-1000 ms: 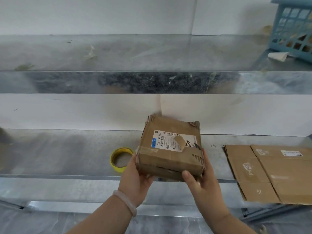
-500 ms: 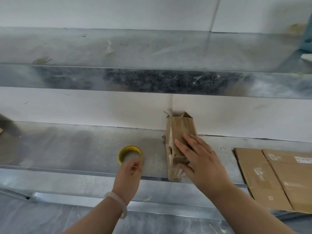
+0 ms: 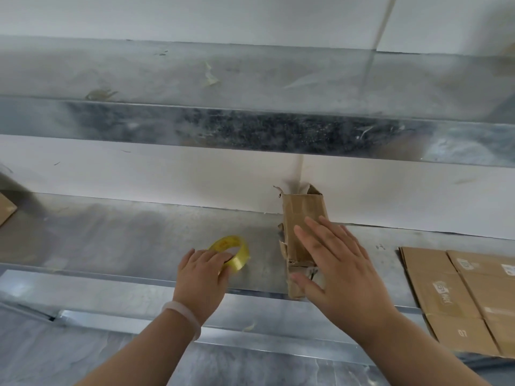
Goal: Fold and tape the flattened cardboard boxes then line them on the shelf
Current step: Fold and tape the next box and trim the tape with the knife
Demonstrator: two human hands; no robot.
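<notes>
The folded cardboard box (image 3: 301,213) stands on a narrow side on the lower shelf (image 3: 111,240), about midway along it. Its far end is close to the white wall and its near end reaches the shelf's front edge. Its edges look worn and torn, with ragged flaps showing at the far top and along the left side.

The right hand (image 3: 342,271) lies flat against the box's upper right face. Its fingers are straight and spread, with the thumb across the near end of the box.

Just to the left of the box, and not touching it, is a yellow roll of tape (image 3: 232,250). It is tipped up at an angle, so its hole faces toward the camera. The left hand (image 3: 200,277) grips the roll, its fingers curled over the near rim. A pale bracelet (image 3: 184,316) sits on that wrist. The two hands are apart, each on its own thing.

To the right, well clear of the standing box, a stack of flattened boxes (image 3: 459,296) lies on the same shelf. It hangs a little over the front edge, and printed marks and labels show on top. At the far left edge of the view a corner of another piece of cardboard (image 3: 6,210) shows.

Above, an upper shelf (image 3: 250,73) of the same dull metal runs across the whole view, with a few scraps of old tape stuck to it.
</notes>
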